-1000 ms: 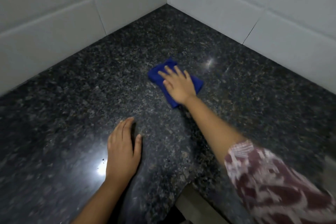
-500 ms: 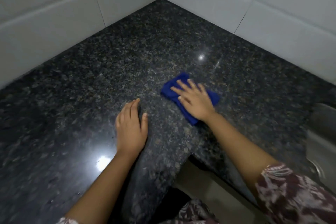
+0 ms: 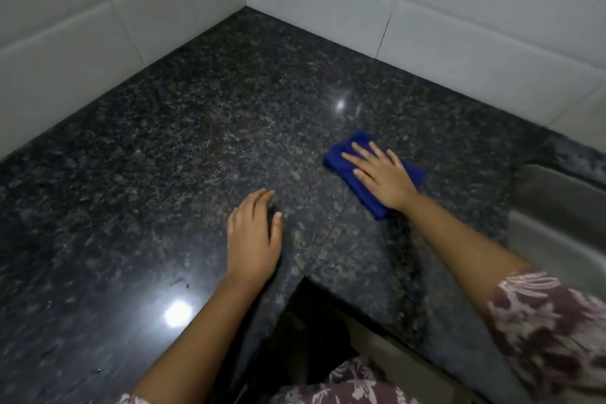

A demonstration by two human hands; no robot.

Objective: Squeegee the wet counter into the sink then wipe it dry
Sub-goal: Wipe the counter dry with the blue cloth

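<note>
Near the front inner corner of the table point(image 3: 164, 157), leaning on left hand point(image 3: 252, 239), palm down, fingers point(image 3: 262, 198) together and relaxed, holding nothing. Rightward, toward the right edge, pressing folded blue cloth point(image 3: 336, 162) flat under right hand point(image 3: 383, 177), fingers straight, slightly apart. At the right edge, steel sink point(image 3: 557, 207).

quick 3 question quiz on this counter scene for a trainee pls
1. True or false: the right hand presses a blue cloth flat on the counter.
2. The left hand is: A) gripping a squeegee B) resting bare on the counter C) holding the cloth.
3. On which side of the cloth, the person's left or right, does the sink lie?

Key: 1 true; 2 B; 3 right.
</note>
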